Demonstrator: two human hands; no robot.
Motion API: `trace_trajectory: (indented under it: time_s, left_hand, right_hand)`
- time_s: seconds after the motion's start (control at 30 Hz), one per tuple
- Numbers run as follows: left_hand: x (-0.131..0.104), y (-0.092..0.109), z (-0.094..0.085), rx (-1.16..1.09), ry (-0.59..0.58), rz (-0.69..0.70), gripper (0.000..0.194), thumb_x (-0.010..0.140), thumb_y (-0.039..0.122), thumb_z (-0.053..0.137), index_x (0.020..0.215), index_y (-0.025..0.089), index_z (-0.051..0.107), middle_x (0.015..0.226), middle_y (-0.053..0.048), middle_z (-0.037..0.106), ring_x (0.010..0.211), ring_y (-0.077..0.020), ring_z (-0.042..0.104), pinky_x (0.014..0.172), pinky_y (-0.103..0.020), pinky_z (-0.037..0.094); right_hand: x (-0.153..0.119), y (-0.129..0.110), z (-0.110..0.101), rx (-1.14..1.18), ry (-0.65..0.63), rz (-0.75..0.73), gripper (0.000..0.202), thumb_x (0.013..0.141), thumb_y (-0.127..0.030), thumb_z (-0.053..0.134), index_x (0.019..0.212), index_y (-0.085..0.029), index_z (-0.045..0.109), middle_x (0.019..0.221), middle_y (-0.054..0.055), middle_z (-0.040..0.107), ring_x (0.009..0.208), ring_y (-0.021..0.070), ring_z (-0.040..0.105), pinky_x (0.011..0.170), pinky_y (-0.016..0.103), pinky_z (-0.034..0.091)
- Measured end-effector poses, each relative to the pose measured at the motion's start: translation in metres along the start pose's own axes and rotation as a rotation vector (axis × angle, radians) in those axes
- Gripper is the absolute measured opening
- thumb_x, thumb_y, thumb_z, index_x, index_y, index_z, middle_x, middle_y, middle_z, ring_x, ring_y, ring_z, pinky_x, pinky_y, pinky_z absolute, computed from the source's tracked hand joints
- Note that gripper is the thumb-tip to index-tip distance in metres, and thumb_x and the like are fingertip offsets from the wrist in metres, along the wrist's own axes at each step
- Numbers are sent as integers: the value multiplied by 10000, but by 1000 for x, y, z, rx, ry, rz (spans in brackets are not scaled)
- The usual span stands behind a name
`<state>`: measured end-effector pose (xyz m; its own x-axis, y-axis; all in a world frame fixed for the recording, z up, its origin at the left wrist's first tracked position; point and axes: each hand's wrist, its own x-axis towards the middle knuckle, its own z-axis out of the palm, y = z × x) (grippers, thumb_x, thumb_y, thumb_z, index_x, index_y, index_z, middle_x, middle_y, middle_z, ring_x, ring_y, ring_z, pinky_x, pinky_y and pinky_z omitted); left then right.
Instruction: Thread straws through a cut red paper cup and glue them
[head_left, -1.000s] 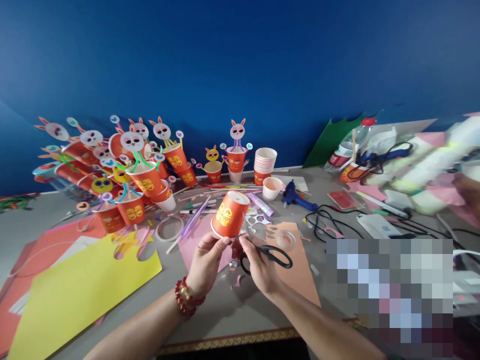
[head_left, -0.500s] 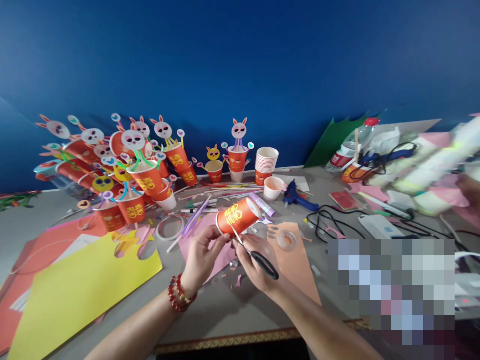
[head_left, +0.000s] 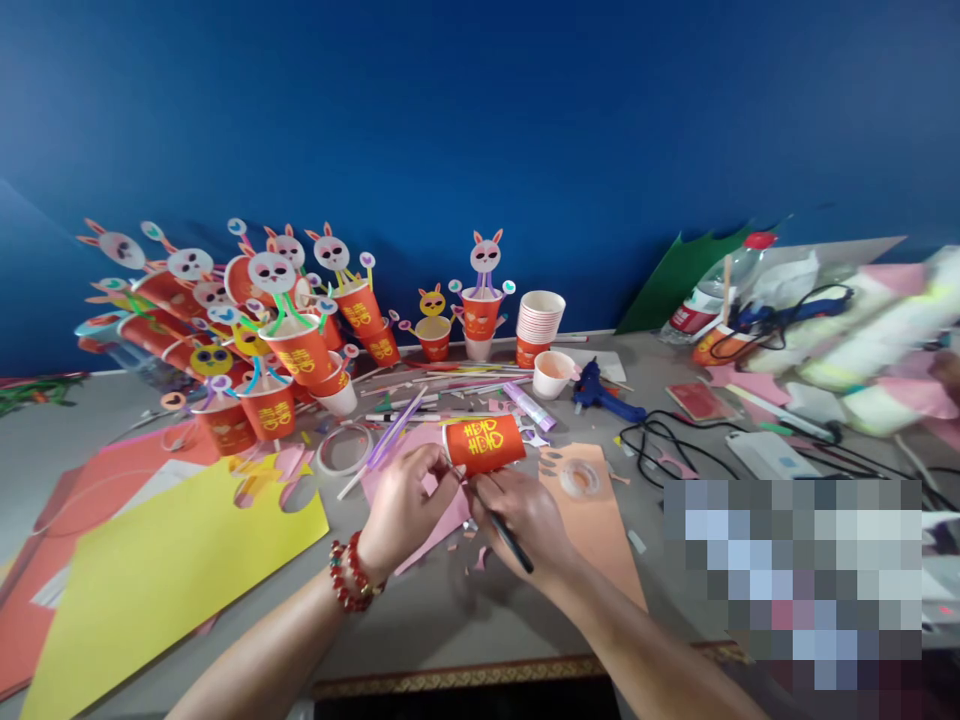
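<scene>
A red paper cup [head_left: 487,443] with gold characters lies on its side in the air above the table. My left hand [head_left: 409,500] is closed around its left end, fingertips pinching the edge. Just below the cup, my right hand [head_left: 529,515] grips a pair of scissors [head_left: 516,548], whose black handle sticks out beneath the palm. The blades are mostly hidden by my fingers, near the cup's lower left edge. Pink paper [head_left: 431,545] lies under my hands with small scraps about.
Red cups with rabbit figures [head_left: 300,350] crowd the left back. Behind stand stacked cups [head_left: 540,315] and a white cup [head_left: 553,374]. A blue glue gun [head_left: 604,395], black cables [head_left: 645,450], a tape roll [head_left: 345,450] and yellow paper [head_left: 187,570] surround my hands.
The cup has turned from tilted to nearly level, and its open end no longer shows. The scissors have rotated, showing their handle edge-on. The view has shifted slightly.
</scene>
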<state>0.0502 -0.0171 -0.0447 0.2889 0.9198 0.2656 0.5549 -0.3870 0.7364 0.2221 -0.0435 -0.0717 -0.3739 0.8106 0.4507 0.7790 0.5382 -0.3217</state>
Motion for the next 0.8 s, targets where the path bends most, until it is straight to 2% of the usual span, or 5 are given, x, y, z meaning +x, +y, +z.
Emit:
trace_trajectory:
  time_s: [0.13,0.27,0.4,0.57,0.8]
  left_hand:
    - [0,2,0,-65,-2,27,156,893,180,542,738,194,553,710,6,626,662,-141,575,587,-240,410]
    - [-2,4,1,-115,6,149,157,939,215,538,785,195,560,770,-8,627,735,-149,582,702,-264,450]
    - [-4,3,4,-23,32,245,148,957,178,482,821,201,536,791,-24,594,753,-168,556,704,-284,438]
    - [-4,1,4,116,-1,293,186,979,198,435,813,208,517,788,-35,600,748,-186,559,696,-302,427]
    - [-1,1,1,195,-23,276,213,977,189,414,778,215,483,769,-34,608,725,-193,566,668,-307,424]
  right_hand:
    - [0,2,2,249,19,85,320,982,-206,408,705,-200,568,651,38,644,606,167,597,584,266,382]
    - [-3,5,4,616,25,222,369,1041,-330,351,809,-226,619,714,20,667,660,180,633,634,274,481]
    - [-5,3,4,717,49,269,365,1038,-372,380,786,-237,606,681,12,648,649,183,632,634,283,509]
    - [-2,-1,0,512,49,188,379,1045,-297,347,722,-228,535,648,18,621,615,175,608,613,288,459]
    - [-1,4,1,143,81,62,324,992,-199,403,696,-204,537,640,43,640,595,175,604,586,279,362]
